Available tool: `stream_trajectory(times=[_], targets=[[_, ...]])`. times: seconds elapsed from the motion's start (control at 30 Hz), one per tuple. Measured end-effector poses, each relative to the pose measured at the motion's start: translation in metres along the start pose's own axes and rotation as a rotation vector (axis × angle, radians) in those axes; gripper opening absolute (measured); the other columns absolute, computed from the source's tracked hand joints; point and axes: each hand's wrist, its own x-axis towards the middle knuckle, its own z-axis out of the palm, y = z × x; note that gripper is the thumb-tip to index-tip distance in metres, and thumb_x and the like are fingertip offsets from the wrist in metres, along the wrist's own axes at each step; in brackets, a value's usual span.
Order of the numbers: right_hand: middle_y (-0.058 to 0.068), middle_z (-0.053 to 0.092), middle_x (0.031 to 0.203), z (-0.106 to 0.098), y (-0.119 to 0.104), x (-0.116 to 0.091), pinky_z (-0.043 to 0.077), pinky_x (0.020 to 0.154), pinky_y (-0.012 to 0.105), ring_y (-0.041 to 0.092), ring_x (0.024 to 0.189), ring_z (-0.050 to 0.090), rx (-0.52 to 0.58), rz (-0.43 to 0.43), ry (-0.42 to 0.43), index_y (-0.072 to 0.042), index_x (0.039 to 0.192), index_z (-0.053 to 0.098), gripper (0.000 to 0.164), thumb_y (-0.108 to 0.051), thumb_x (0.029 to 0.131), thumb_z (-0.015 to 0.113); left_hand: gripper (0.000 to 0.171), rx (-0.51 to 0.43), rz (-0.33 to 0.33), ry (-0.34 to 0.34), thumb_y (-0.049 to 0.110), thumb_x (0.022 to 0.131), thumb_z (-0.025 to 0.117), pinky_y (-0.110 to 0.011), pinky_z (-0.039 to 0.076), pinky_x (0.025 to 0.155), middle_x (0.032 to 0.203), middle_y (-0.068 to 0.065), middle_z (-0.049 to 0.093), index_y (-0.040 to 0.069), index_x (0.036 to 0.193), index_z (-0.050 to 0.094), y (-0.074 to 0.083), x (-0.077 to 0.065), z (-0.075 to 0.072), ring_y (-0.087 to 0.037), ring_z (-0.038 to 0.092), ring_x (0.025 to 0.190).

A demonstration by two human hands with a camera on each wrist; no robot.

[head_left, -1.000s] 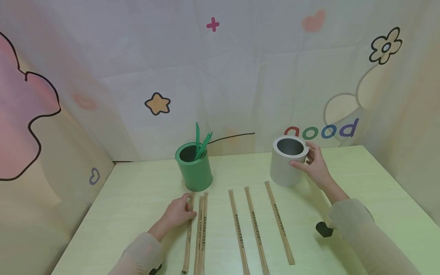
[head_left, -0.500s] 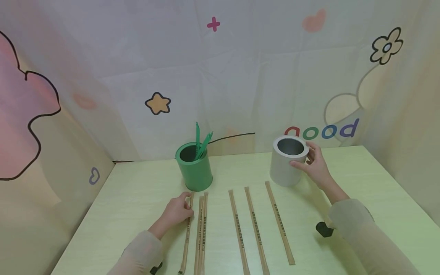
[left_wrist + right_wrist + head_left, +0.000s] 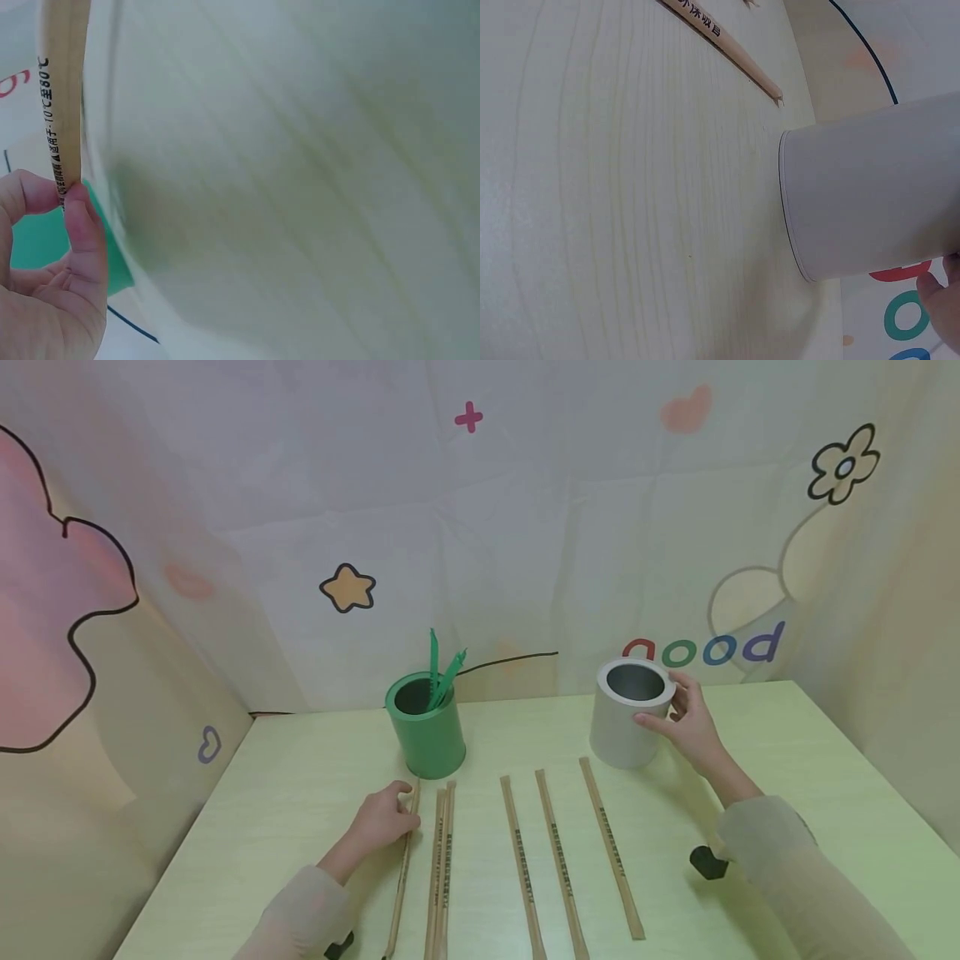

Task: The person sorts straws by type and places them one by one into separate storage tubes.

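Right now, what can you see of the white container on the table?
The white container is a plain, round cylinder with a smooth, matte look, a thick pale rim and a dark grey inside; plastic or metal, I can't tell. It stands on the table, looking upright and open-topped, no lid on it. The right hand holds its right side near the rim, thumb in front.

beige sleeves (image 3: 780, 843), black wrist pieces (image 3: 708, 862)

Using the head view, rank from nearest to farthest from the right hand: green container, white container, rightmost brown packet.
1. White container: gripped by the right hand.
2. Rightmost brown packet: left of the hand, nearer the camera.
3. Green container: farther left.
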Motion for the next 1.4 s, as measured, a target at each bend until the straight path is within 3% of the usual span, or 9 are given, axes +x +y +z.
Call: stream_trajectory(times=[0.23,0.37,0.63,0.8,1.07,1.27,1.4], targets=[[0.021,0.011,0.146,0.0,0.0,-0.001,0.013,0.105,0.056,0.039,0.134,0.01,-0.003,0.007,0.002,-0.008,0.139,0.005,0.089,-0.022,0.078,0.067,0.04,-0.065,0.058,0.039,0.007,0.072,0.057,-0.023,0.04,0.047,0.067,-0.002,0.057,-0.003,0.11,0.054,0.014,-0.008,-0.008,-0.01,0.05,0.05],[0.02,0.01,0.147,-0.001,0.0,-0.001,0.013,0.105,0.056,0.039,0.134,0.01,-0.006,0.01,-0.001,-0.009,0.139,0.004,0.089,-0.023,0.078,0.067,0.026,-0.09,0.05,0.05,0.007,0.073,0.057,-0.023,0.039,0.046,0.068,-0.002,0.055,0.002,0.099,0.059,0.022,-0.009,-0.011,-0.01,0.049,0.051],[0.02,0.009,0.147,-0.002,0.001,-0.001,0.013,0.105,0.055,0.038,0.134,0.009,-0.013,0.014,0.0,-0.009,0.14,0.003,0.089,-0.023,0.078,0.067,0.009,-0.243,0.085,0.014,0.003,0.077,0.054,-0.023,0.046,0.051,0.071,-0.003,0.053,0.003,0.085,0.058,0.05,-0.016,-0.019,-0.011,0.051,0.056],[0.019,0.009,0.147,-0.001,0.001,-0.001,0.013,0.105,0.055,0.038,0.134,0.009,-0.01,0.013,-0.001,-0.01,0.14,0.003,0.089,-0.022,0.078,0.067,0.007,-0.326,0.126,-0.02,0.001,0.079,0.052,-0.026,0.049,0.054,0.073,-0.004,0.051,0.001,0.085,0.055,0.075,-0.02,-0.029,-0.012,0.052,0.057],[0.02,0.009,0.147,-0.001,0.001,-0.001,0.013,0.105,0.055,0.039,0.134,0.01,-0.01,0.013,0.0,-0.009,0.14,0.003,0.089,-0.022,0.078,0.067,0.009,-0.376,0.25,-0.057,0.004,0.079,0.052,-0.026,0.052,0.062,0.073,-0.004,0.054,0.0,0.087,0.055,0.117,-0.019,-0.054,-0.01,0.055,0.064],[0.022,0.011,0.146,0.0,-0.001,-0.001,0.013,0.105,0.055,0.039,0.133,0.011,0.004,0.01,0.009,-0.008,0.139,0.006,0.089,-0.022,0.077,0.068,0.01,-0.364,0.339,-0.01,0.008,0.08,0.056,-0.029,0.051,0.063,0.075,-0.005,0.056,0.003,0.088,0.056,0.142,-0.014,-0.07,-0.014,0.056,0.066],[0.023,0.013,0.145,0.0,-0.003,-0.002,0.012,0.105,0.055,0.039,0.133,0.012,0.014,0.013,0.009,-0.01,0.139,0.008,0.089,-0.024,0.076,0.069,0.012,-0.362,0.36,0.033,0.012,0.08,0.057,-0.028,0.05,0.065,0.077,-0.005,0.058,0.005,0.089,0.055,0.155,-0.006,-0.075,-0.015,0.057,0.068]])
